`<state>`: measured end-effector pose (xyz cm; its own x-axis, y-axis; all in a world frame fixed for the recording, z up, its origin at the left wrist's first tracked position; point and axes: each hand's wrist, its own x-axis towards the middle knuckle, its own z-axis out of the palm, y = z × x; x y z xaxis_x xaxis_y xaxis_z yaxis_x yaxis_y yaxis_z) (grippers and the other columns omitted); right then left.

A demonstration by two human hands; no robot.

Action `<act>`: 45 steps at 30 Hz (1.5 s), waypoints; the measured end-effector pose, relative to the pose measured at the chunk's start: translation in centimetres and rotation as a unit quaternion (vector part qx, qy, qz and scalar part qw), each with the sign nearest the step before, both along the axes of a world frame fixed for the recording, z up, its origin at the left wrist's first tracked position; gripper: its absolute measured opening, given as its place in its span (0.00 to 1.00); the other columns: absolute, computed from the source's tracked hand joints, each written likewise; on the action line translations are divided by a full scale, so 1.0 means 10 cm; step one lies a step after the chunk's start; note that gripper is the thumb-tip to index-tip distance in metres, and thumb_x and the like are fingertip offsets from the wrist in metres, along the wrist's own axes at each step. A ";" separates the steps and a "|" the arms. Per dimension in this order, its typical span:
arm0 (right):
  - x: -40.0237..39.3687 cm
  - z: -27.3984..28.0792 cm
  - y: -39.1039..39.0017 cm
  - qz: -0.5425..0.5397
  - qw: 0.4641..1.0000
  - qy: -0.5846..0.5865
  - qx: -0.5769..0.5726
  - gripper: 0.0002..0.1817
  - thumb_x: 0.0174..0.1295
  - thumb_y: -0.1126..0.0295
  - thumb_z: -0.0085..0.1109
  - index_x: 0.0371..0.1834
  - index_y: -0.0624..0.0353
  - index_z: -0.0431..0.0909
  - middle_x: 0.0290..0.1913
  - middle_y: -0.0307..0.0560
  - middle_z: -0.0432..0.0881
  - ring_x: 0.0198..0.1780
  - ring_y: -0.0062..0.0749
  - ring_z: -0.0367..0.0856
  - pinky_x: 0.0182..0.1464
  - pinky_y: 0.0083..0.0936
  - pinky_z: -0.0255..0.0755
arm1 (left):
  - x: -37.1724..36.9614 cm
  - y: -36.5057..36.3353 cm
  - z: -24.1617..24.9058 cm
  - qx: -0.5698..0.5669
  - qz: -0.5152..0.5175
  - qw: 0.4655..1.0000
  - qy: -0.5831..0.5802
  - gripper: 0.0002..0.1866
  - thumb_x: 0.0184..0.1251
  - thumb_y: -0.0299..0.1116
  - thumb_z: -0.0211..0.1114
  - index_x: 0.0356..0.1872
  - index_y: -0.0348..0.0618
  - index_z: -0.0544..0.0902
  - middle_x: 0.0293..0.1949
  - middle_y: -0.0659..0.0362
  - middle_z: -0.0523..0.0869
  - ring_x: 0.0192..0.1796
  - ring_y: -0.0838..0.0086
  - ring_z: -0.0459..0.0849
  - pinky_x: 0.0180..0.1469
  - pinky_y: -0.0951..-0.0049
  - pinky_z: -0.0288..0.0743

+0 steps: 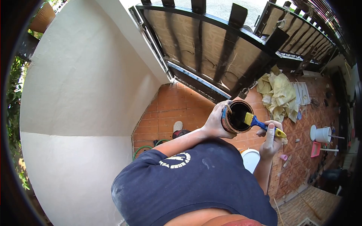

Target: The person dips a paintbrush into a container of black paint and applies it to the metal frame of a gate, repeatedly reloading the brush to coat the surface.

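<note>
My left hand [214,122] is wrapped round the side of an open paint can [227,123] with dark paint inside. A thin stick [229,109] leans at the can's near left rim. In my right hand [272,142] is a paintbrush [258,123] with a blue and yellow handle. Its yellowish ferrule end reaches over the can's opening, and the bristle tips are lost against the dark inside. Just beyond the can stands a black metal gate [226,56] with tan panels behind its bars.
A pale wall [83,86] rises on the left. Crumpled yellowish sheeting [279,96] lies on the tiled floor [166,107]. A white bucket [321,134], a pink dustpan [316,149] and a pink cup [283,157] are at right. A green hose [140,150] runs by my foot. A white lid or tub [250,159] is beside me.
</note>
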<state>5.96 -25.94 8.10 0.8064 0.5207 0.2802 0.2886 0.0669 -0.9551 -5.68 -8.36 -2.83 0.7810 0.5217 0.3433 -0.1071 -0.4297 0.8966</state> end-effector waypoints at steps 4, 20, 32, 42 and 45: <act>-0.21 -0.07 0.52 0.016 1.000 0.001 0.011 0.12 0.81 0.66 0.53 0.45 0.66 0.78 0.30 0.42 0.81 0.27 0.20 0.80 0.33 0.16 0.73 | -0.27 0.53 0.03 0.037 0.003 0.999 -0.019 0.57 0.31 0.36 0.88 0.71 0.38 0.69 0.64 0.48 0.78 0.69 0.54 0.75 0.74 0.59 0.68; -1.39 -0.16 2.76 0.084 0.994 0.011 0.074 0.13 0.81 0.65 0.52 0.47 0.66 0.78 0.36 0.48 0.85 0.29 0.21 0.83 0.34 0.17 0.73 | -1.74 2.55 0.13 0.070 0.080 0.994 -0.002 0.56 0.34 0.39 0.90 0.70 0.36 0.70 0.64 0.49 0.79 0.68 0.56 0.77 0.74 0.57 0.69; -1.35 -0.06 3.62 0.189 0.974 0.122 0.019 0.11 0.82 0.67 0.54 0.47 0.64 0.80 0.31 0.39 0.83 0.31 0.17 0.82 0.36 0.15 0.73 | -1.89 3.09 0.04 -0.048 0.120 0.992 -0.001 0.60 0.33 0.40 0.92 0.72 0.34 0.67 0.64 0.49 0.77 0.68 0.58 0.78 0.72 0.59 0.71; -0.89 -0.21 4.10 0.217 0.966 0.115 0.081 0.08 0.80 0.72 0.55 0.45 0.66 0.79 0.28 0.38 0.82 0.29 0.15 0.80 0.34 0.17 0.74 | -1.42 3.50 0.14 -0.202 0.106 0.973 -0.033 0.52 0.35 0.34 0.91 0.67 0.39 0.71 0.59 0.55 0.81 0.61 0.65 0.82 0.67 0.65 0.77; -0.72 -0.28 4.28 0.216 0.965 0.118 0.088 0.09 0.80 0.70 0.55 0.45 0.65 0.80 0.26 0.37 0.82 0.28 0.16 0.79 0.32 0.19 0.73 | -1.34 3.66 0.05 -0.120 0.115 0.986 0.000 0.52 0.34 0.33 0.91 0.67 0.38 0.71 0.59 0.55 0.82 0.61 0.66 0.83 0.66 0.65 0.78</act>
<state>-1.28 16.82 5.32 0.5767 0.7839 0.2301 -0.0268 0.2996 -0.9537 -19.09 28.28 -2.38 0.6326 0.7510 0.1889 -0.0320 -0.2184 0.9753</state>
